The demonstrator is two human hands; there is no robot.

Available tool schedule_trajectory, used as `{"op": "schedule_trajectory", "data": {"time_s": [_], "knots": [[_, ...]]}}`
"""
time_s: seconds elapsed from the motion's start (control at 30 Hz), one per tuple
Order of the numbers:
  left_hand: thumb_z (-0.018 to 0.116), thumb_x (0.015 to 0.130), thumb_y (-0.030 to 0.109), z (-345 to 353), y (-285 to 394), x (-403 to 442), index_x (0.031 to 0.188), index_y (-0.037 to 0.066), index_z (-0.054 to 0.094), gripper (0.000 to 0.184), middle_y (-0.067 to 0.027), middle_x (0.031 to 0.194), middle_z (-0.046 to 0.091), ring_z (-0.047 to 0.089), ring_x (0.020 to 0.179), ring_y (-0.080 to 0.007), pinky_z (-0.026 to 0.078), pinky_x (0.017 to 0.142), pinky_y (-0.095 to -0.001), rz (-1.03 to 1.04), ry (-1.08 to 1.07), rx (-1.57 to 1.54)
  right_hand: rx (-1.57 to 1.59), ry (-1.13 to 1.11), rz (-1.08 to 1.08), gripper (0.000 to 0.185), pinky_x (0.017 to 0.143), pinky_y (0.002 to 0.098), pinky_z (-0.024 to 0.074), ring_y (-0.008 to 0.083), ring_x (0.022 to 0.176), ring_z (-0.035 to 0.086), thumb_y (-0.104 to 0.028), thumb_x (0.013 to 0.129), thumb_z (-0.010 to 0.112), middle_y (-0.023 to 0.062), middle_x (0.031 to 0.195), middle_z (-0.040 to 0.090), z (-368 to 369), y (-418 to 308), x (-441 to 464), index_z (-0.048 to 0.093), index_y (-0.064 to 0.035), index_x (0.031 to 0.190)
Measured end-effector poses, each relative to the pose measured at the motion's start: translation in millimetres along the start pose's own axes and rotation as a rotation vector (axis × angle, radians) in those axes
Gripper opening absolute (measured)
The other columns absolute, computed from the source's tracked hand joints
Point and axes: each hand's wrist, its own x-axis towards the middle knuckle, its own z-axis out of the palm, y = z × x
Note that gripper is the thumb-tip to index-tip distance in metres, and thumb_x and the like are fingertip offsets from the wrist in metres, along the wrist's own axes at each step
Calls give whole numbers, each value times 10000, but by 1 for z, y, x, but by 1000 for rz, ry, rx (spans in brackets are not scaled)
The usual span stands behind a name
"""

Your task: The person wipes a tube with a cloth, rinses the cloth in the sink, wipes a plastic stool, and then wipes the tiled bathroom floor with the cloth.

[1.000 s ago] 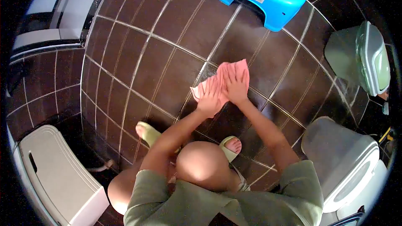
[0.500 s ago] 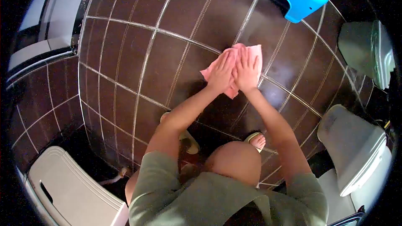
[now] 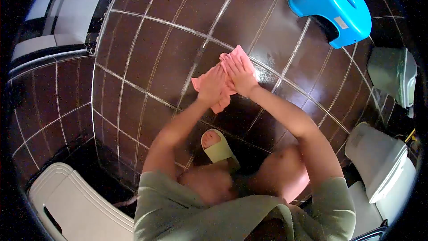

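A crumpled pink cloth [image 3: 241, 56] lies on the dark brown floor tiles [image 3: 176, 58] in front of me, under both hands. My left hand [image 3: 212, 85] rests flat on the cloth's left part, fingers stretched out. Close beside it, my right hand [image 3: 242, 78] presses on the right part with its fingers spread. Neither hand wraps round the cloth; the palms hide its middle. Just right of the cloth the tiles have a wet-looking shine. My foot in a pale green slipper [image 3: 219, 147] is below the hands.
A blue plastic stool [image 3: 330, 4] stands at the upper right. A grey-green bin [image 3: 390, 73] and a pale grey lidded container [image 3: 376, 158] line the right side. A cream plastic seat with a slot [image 3: 80, 201] is at the lower left. Tiled wall [image 3: 44, 107] rises on the left.
Both hands have slid left with the pink cloth across the tiles, staying flat on it. My view has shifted, so the stool appears further right and lower. The slippered foot shows more fully.
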Motion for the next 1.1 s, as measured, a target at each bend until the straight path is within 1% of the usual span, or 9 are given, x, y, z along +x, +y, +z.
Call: {"op": "schedule_trajectory", "data": {"time_s": [0.13,0.17,0.27,0.3,0.4,0.53,0.67,0.87,1.1], "knots": [[500,773,180,3,43,-7,1366,-72,268,685,-251,1444,223,211,1347,-397,156,1115,-477,-321,227,-298,-90,-126,28,699,1117,499,55,287,1404,61,-484,854,427,101,1521,113,0,-6,-5,311,-69,1404],[491,771,162,12,55,-12,1371,-65,266,679,-238,1448,226,234,1336,-404,198,1094,-498,-374,265,-326,-106,-45,10,655,1117,504,61,297,1404,62,-465,856,435,114,1515,133,3,-9,-10,373,-62,1368],[521,751,160,-2,64,-26,1356,-63,305,680,-240,1420,284,283,1313,-388,219,1091,-474,-402,234,-320,5,-171,0,624,1118,507,67,295,1402,94,-439,843,456,131,1500,185,0,-29,-32,422,-56,1334],[531,761,179,-7,66,-37,1365,-44,306,682,-207,1427,289,269,1316,-388,206,1089,-483,-425,194,-344,-13,-60,-10,629,1118,504,80,289,1396,132,-442,815,481,131,1485,234,17,-38,-41,447,-64,1317],[531,780,212,10,69,-84,1368,-29,312,672,-194,1424,292,242,1321,-396,166,1086,-520,-445,76,-340,96,-121,-15,630,1117,498,96,278,1391,160,-434,801,482,111,1483,252,11,-63,-50,454,-78,1320],[530,783,245,14,68,-113,1383,-24,275,705,-190,1418,295,227,1319,-416,119,1076,-571,-610,-14,-265,240,-48,-38,652,1117,493,103,265,1384,188,-394,808,492,94,1486,253,19,-100,-37,382,-90,1374],[535,765,244,-1,6,-90,1404,-29,231,758,-180,1460,243,215,1347,-364,116,1093,-533,-603,88,-229,197,-23,-21,670,1105,501,129,273,1377,197,-380,818,498,99,1476,262,19,-104,28,342,-61,1387],[536,772,232,-21,-88,-39,1405,-33,234,749,-157,1483,218,179,1381,-308,137,1108,-470,-508,231,-151,69,-18,-10,611,1131,434,65,249,1391,132,-348,880,424,94,1482,236,6,-82,126,303,-50,1400],[512,808,238,-22,-91,-23,1407,-20,238,707,-125,1486,229,210,1367,-309,145,1112,-446,-594,282,-138,-59,2,-11,602,1132,441,61,257,1402,98,-354,914,371,88,1512,153,7,-79,133,240,-69,1428]]}}
